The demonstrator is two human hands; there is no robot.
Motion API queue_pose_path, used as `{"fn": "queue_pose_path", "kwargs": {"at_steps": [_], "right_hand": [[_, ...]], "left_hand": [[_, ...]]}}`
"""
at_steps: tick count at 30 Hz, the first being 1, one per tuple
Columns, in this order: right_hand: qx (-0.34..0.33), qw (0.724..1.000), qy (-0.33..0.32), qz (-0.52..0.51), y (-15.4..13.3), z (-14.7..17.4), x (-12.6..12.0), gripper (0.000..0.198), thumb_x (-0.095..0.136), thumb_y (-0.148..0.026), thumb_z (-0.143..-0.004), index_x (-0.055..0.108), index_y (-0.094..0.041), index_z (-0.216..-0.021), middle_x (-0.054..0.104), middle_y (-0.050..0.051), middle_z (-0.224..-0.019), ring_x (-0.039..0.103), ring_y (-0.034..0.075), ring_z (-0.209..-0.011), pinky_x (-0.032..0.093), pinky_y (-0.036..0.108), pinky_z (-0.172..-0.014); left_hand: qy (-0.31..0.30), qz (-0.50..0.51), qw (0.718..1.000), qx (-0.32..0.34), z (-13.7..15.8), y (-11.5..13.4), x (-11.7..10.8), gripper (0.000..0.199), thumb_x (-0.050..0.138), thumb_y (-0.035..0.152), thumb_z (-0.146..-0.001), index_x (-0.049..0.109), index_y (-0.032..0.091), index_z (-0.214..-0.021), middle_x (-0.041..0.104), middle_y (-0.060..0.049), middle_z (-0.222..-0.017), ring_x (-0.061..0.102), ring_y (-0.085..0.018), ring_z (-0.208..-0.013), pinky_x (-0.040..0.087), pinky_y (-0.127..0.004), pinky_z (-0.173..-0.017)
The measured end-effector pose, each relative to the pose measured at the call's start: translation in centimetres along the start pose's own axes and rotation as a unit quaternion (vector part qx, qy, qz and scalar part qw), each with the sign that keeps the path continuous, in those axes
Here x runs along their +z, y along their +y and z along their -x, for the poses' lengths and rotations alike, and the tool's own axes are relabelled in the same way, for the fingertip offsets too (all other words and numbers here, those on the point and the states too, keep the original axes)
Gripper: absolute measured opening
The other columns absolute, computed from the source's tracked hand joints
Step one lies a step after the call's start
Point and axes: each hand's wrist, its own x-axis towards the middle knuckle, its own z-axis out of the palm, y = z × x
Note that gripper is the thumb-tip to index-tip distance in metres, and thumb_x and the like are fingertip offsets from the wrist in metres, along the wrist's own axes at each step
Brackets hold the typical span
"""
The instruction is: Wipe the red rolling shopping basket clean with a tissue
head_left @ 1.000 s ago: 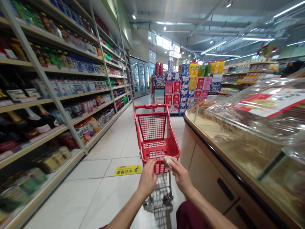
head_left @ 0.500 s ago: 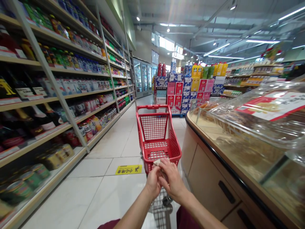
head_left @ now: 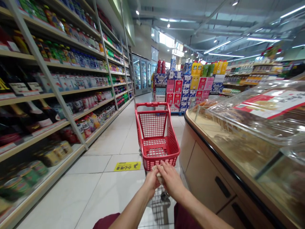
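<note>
My left hand (head_left: 150,185) and my right hand (head_left: 173,182) come together in front of me, both closed around a small, pale crumpled cloth (head_left: 160,179). Whether it is fabric or paper is hard to make out. The right hand's fingers lie over the top of it, while the left hand cups it from the side. Just beyond the fingertips stands a red plastic shopping cart (head_left: 159,154); its upper basket holds nothing. I cannot tell whether the fingertips touch the cart's near rim.
Drink shelves (head_left: 83,86) line the left side. At right, a wooden counter (head_left: 202,168) carries clear food packs (head_left: 238,124). Stacked drink cartons (head_left: 175,92) stand ahead, with glass-door fridges (head_left: 142,74) behind. A yellow floor sticker (head_left: 127,166) lies left of the cart.
My hands sit slightly lower relative to the cart's near rim. More of the pale cloth shows between my palms. The view has shifted slightly.
</note>
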Motion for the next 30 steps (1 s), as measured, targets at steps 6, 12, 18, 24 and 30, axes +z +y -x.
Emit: {"fn": "queue_pose_path", "kwargs": {"at_steps": [6,12,18,24,30], "right_hand": [[-0.131,0.989,0.057,-0.04,2.3,2.2,0.0,0.048,0.04,-0.006,-0.08,0.041,-0.025,-0.125,0.043,0.005,-0.129,0.03,0.018,-0.123,0.04,0.036,-0.094],[0.018,0.963,0.269,-0.029,7.5,0.1,-1.2,0.04,0.036,-0.007,-0.082,0.051,-0.023,-0.116,0.045,0.005,-0.127,0.028,0.019,-0.124,0.032,0.045,-0.1],[0.056,0.989,0.129,-0.035,8.4,3.5,4.4,0.045,0.035,-0.001,-0.077,0.059,-0.025,-0.107,0.056,0.004,-0.115,0.045,0.018,-0.113,0.044,0.039,-0.089],[-0.031,0.975,0.213,-0.055,4.2,-0.3,3.2,0.042,0.035,-0.004,-0.081,0.053,-0.023,-0.114,0.05,0.005,-0.122,0.032,0.019,-0.122,0.035,0.044,-0.098],[-0.099,0.992,0.075,-0.027,1.4,-0.9,6.8,0.031,0.043,-0.005,-0.08,0.061,-0.02,-0.101,0.062,0.007,-0.105,0.049,0.018,-0.109,0.047,0.036,-0.088]], "left_hand": [[-0.006,-0.11,0.994,-0.025,0.7,0.3,-1.2,0.024,0.052,0.038,-0.06,0.054,0.016,-0.069,0.056,0.001,-0.052,0.054,-0.015,-0.052,0.039,-0.031,-0.059],[0.02,-0.209,0.967,0.144,0.7,3.3,-1.6,0.033,0.051,0.027,-0.063,0.055,0.018,-0.095,0.059,-0.008,-0.106,0.05,-0.022,-0.104,0.034,-0.038,-0.09],[0.059,-0.575,0.752,0.317,-0.7,4.7,-4.3,0.06,0.042,0.005,-0.061,0.041,0.016,-0.12,0.033,-0.008,-0.136,0.019,-0.02,-0.128,0.006,-0.043,-0.105],[0.038,-0.688,0.664,0.29,-1.1,5.3,-5.6,0.062,0.031,0.004,-0.067,0.032,0.016,-0.127,0.033,-0.006,-0.136,0.021,-0.015,-0.128,0.016,-0.041,-0.104],[0.049,-0.694,0.663,0.276,-0.9,5.9,-5.5,0.064,0.029,0.004,-0.067,0.026,0.018,-0.129,0.035,-0.007,-0.135,0.027,-0.015,-0.125,0.015,-0.043,-0.103]]}}
